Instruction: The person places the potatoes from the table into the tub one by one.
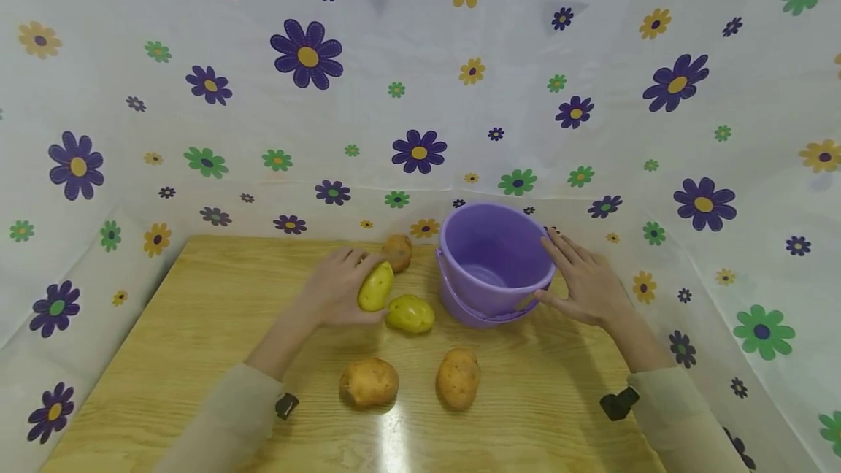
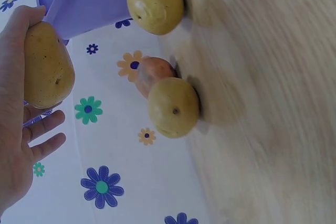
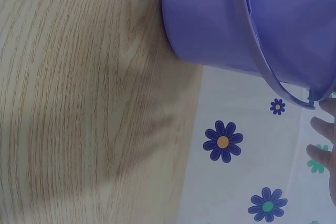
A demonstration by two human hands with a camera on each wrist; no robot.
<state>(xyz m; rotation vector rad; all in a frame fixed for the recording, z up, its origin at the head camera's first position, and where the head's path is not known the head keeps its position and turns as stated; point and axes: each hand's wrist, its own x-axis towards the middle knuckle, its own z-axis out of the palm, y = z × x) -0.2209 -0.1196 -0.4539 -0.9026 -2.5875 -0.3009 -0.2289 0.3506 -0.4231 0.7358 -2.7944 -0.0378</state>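
Observation:
My left hand [image 1: 342, 290] grips a yellow potato [image 1: 376, 287] between thumb and fingers; in the left wrist view this potato [image 2: 50, 66] lies against the palm, other fingers stretched out below it. A second yellow potato [image 1: 411, 314] lies on the table just right of that hand. The purple bucket [image 1: 482, 298] stands upright to the right, its handle [image 1: 499, 318] hanging down in front, and the part of its inside that shows is bare. At the bucket's right rim is my right hand [image 1: 585, 279], fingers extended and spread, fingertips right at the rim.
A brown potato [image 1: 397, 252] lies near the table's back edge, behind the left hand. Two more brown potatoes, one left [image 1: 369, 382] and one right [image 1: 458, 379], lie in front on the wooden table [image 1: 217, 298]. Flower-patterned sheeting [image 1: 368, 115] rises behind and at both sides.

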